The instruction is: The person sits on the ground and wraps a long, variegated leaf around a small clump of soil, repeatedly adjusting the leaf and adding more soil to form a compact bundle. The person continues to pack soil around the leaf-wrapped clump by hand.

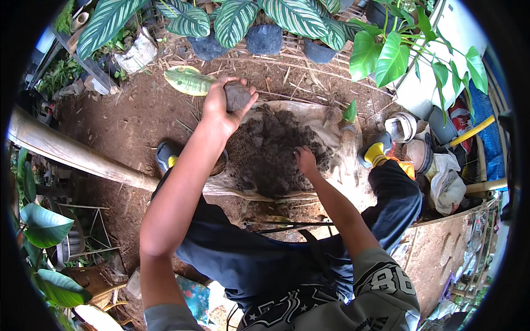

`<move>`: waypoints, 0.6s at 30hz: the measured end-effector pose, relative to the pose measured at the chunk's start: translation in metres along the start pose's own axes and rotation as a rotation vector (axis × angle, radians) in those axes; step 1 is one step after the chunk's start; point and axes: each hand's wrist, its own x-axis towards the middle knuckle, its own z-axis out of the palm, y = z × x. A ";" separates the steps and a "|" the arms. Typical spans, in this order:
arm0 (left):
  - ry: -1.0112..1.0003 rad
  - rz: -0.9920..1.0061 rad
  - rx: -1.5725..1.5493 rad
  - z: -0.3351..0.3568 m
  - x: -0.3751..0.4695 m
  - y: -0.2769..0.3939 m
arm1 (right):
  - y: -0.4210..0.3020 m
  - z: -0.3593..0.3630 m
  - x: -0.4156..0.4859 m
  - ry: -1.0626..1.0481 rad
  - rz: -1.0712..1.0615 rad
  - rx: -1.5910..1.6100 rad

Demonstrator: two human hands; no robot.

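My left hand [221, 103] is raised beyond the far left part of a soil heap, its fingers wrapped around a rounded brown lump [237, 96]. Whether the lump is packed soil or a stone, I cannot tell. Dark, fibrous soil [269, 153] lies spread over a worn, pale sack [350, 157] on the ground between my feet. My right hand [305, 160] reaches down to the right side of this soil. Its fingers are bent at the surface, and whether they grip any soil is unclear. Behind my left forearm, a round container [225, 161] is partly hidden.
Dark plant pots [263, 39] with striped leaves line the far side. A yellowing leaf [188, 80] lies beyond my left hand. At left, a bamboo pole [78, 151] slants across the ground. White containers [401, 126] and a pale bag [447, 182] crowd the right, near my foot.
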 end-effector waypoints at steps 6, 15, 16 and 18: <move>-0.006 0.006 -0.005 -0.003 0.002 0.002 | -0.008 0.003 -0.003 0.124 -0.141 0.019; 0.020 -0.004 0.000 -0.001 -0.001 -0.001 | -0.011 -0.021 -0.002 -0.157 0.189 0.297; 0.017 0.002 0.002 -0.001 -0.001 -0.001 | -0.010 -0.020 -0.003 -0.138 0.058 0.209; 0.017 -0.007 0.004 0.000 -0.002 -0.002 | -0.011 -0.019 -0.006 -0.150 -0.068 0.097</move>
